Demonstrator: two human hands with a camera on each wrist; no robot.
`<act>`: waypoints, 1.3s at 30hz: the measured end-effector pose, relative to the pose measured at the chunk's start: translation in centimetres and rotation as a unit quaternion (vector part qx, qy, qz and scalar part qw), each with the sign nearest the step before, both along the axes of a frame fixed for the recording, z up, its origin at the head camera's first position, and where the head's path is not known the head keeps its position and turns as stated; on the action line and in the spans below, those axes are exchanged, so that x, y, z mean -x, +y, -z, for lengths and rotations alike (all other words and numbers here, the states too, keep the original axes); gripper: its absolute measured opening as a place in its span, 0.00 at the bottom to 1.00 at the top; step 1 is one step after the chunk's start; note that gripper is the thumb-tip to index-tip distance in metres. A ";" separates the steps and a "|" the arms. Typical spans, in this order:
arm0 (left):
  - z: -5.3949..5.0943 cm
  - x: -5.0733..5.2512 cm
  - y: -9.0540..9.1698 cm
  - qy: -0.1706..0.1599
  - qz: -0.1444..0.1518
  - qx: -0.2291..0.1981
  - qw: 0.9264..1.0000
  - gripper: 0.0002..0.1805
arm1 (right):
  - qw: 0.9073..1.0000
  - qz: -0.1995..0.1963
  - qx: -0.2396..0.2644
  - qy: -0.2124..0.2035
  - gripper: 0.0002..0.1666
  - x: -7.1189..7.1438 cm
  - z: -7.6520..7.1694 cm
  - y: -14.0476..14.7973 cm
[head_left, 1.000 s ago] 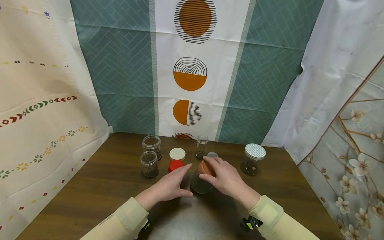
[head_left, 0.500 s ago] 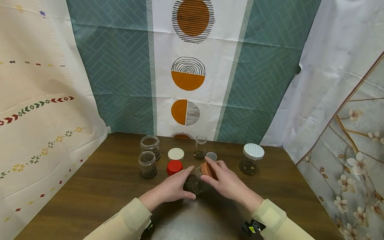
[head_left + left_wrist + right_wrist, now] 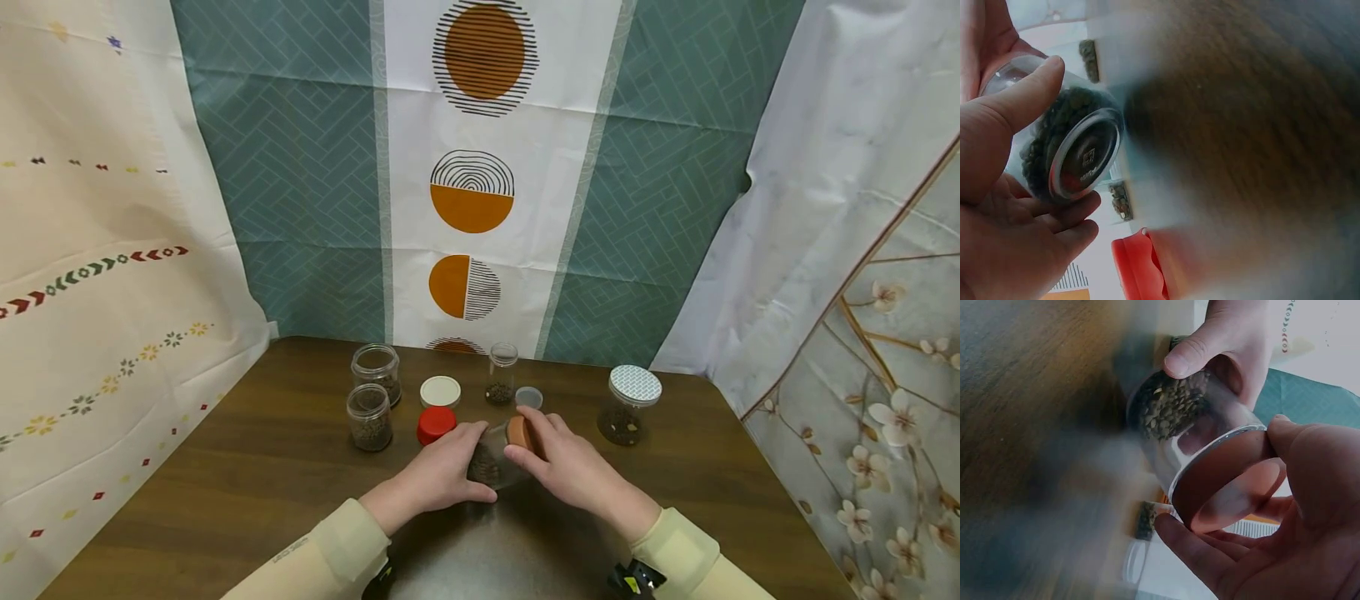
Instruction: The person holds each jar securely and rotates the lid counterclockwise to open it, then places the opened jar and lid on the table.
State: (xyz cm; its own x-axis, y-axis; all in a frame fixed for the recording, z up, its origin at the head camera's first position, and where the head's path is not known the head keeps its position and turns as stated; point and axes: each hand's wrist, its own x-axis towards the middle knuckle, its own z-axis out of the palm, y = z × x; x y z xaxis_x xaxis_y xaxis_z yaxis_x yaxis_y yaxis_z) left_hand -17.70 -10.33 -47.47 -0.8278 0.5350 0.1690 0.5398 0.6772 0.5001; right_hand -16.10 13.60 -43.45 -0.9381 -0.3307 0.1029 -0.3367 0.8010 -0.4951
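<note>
A clear jar [image 3: 492,460], part filled with dark brown pellet-like bits, is tilted just above the table, base toward the left. My left hand [image 3: 438,477] grips its lower part, thumb on the near side and fingers on the far side. My right hand [image 3: 573,468] holds its orange-brown lid [image 3: 1222,478] by the edge between thumb and fingers. The lid sits on the jar's mouth; whether it is screwed tight I cannot tell. In the left wrist view the jar's round base [image 3: 1087,155] faces the camera.
Behind the hands are a red lid [image 3: 436,423], a cream lid [image 3: 440,391], a grey lid [image 3: 529,397] and a small lidless jar [image 3: 501,375]. Two lidless jars, one nearer [image 3: 369,419] and one farther [image 3: 377,372], stand left. A jar with a patterned white lid [image 3: 630,404] stands right.
The jar has tipped so its base points left. My left hand, apart from it a second ago, has moved right and taken hold of it. My right hand has stayed on the lid.
</note>
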 end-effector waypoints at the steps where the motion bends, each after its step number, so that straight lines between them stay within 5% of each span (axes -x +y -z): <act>1: 0.0 0.0 0.0 0.002 -0.001 0.001 1.000 0.56 | 1.000 0.001 -0.002 0.000 0.43 0.0 0.0 0.0; 39: 0.3 -0.2 -0.3 0.044 -0.004 0.019 0.999 0.48 | 0.999 -0.002 -0.008 -0.033 0.39 0.6 -0.4 -0.1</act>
